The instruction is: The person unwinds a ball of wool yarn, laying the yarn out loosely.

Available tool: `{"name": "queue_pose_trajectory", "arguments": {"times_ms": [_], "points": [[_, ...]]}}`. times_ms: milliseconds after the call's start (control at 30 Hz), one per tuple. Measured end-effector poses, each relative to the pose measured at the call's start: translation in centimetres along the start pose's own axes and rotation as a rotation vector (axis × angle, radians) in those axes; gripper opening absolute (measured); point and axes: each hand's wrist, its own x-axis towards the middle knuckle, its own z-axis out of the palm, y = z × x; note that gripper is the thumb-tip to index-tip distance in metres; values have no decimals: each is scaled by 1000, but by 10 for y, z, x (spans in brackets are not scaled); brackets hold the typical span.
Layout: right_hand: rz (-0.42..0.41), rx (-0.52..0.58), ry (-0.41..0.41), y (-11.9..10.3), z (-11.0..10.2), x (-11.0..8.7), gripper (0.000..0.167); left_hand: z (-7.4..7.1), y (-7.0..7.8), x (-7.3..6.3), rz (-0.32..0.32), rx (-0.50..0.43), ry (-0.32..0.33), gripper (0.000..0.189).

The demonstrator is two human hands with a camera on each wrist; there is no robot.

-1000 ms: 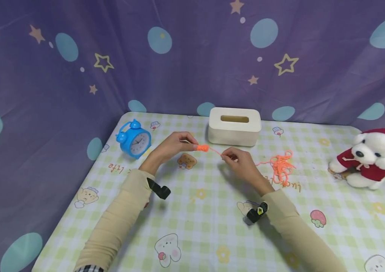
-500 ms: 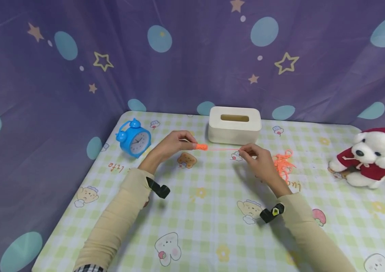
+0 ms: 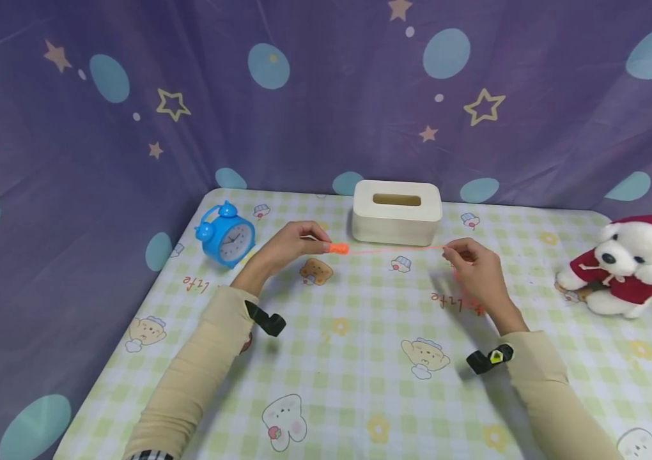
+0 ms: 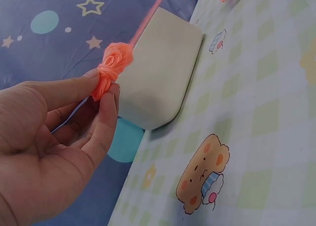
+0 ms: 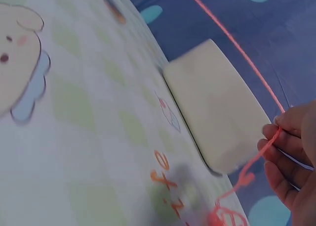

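My left hand (image 3: 297, 243) pinches a small wound bundle of orange yarn (image 4: 112, 63) between thumb and fingers, above the table in front of the tissue box. From the bundle a single strand (image 5: 237, 44) runs straight across to my right hand (image 3: 478, 271), which pinches it between thumb and fingertips. Below the right fingers the strand hangs down to a loose orange tangle (image 5: 228, 217), mostly hidden behind that hand in the head view.
Behind the strand stands a cream tissue box (image 3: 396, 220). A blue alarm clock (image 3: 228, 235) is at the left, and a white plush dog (image 3: 628, 268) in red clothes sits at the right. A checked cloth (image 3: 326, 364) covers the table; a purple curtain (image 3: 326, 140) hangs behind.
My right hand has moved steadily rightward, drawing out the strand between the hands until it is long and straight. The left hand has stayed nearly in place with the yarn bundle.
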Motion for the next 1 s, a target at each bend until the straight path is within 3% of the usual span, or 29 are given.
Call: {"name": "queue_pose_trajectory", "arguments": {"times_ms": [667, 1000], "points": [[292, -85, 133, 30, -44, -15, 37, 1, 0, 0, -19, -7, -12, 17], [300, -73, 164, 34, -49, -19, 34, 3, 1, 2, -17, -7, -6, 15]]}}
